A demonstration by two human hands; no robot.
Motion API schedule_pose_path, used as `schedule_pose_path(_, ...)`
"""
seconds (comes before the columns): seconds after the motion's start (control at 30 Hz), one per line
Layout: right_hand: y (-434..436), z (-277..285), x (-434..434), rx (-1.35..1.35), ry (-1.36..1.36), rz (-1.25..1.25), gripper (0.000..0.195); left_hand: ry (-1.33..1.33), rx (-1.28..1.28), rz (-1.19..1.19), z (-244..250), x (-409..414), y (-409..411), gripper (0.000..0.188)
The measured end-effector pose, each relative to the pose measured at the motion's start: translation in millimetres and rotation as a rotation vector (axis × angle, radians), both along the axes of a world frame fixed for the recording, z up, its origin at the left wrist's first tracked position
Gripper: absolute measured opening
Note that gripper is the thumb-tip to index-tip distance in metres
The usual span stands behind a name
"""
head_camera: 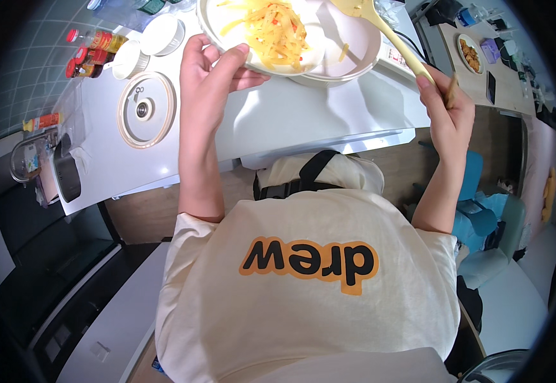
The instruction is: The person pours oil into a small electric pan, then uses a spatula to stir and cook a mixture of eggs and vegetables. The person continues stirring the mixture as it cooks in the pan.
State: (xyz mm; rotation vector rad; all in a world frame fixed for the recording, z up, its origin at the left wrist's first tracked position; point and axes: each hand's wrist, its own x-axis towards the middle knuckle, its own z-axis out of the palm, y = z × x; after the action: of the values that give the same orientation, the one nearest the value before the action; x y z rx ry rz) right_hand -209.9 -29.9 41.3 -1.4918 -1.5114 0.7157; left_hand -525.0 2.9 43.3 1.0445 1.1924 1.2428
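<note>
My left hand (220, 67) grips the near left rim of a white plate (314, 40), thumb on top and fingers underneath. On the plate lies a heap of cooked yellow shreds (278, 36), which look like potato, with small red bits. The plate overlaps a white cooking pot (361, 48). One loose shred (343, 52) rests inside the pot. My right hand (450, 103) is closed around a pale yellow spatula (395, 38), its handle end brown. The spatula's head, cut off by the top edge, is above the pot.
A round pot lid (146, 110) lies on the white counter (268, 115) at left. Behind it stand white bowls (163, 36) and several sauce bottles (96, 40). A sink (67, 167) is at far left. Another table (474, 86) at right holds a plate of food (469, 53).
</note>
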Motion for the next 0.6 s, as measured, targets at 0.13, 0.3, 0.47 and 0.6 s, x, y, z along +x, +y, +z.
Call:
schedule_pose_path(0.13,-15.8,14.4,-5.4,0.106,-0.018,0.129,0.023,0.006,-0.014,-0.04,0.2,10.6,4.3,0.039)
schedule_pose_path(0.3,-15.4,24.8,-21.5,0.218,-0.145,0.369,0.023,0.014,-0.007,-0.034,-1.9,17.9,4.0,0.04)
schedule_pose_path(0.47,-11.0,14.3,-21.8,0.212,-0.282,0.367,0.022,0.049,-0.005,-0.013,0.4,16.5,0.8,0.042)
schedule_pose_path(0.6,-7.5,1.4,-16.9,0.239,-0.375,0.335,0.021,0.086,-0.001,-0.008,1.6,14.7,0.9,0.042)
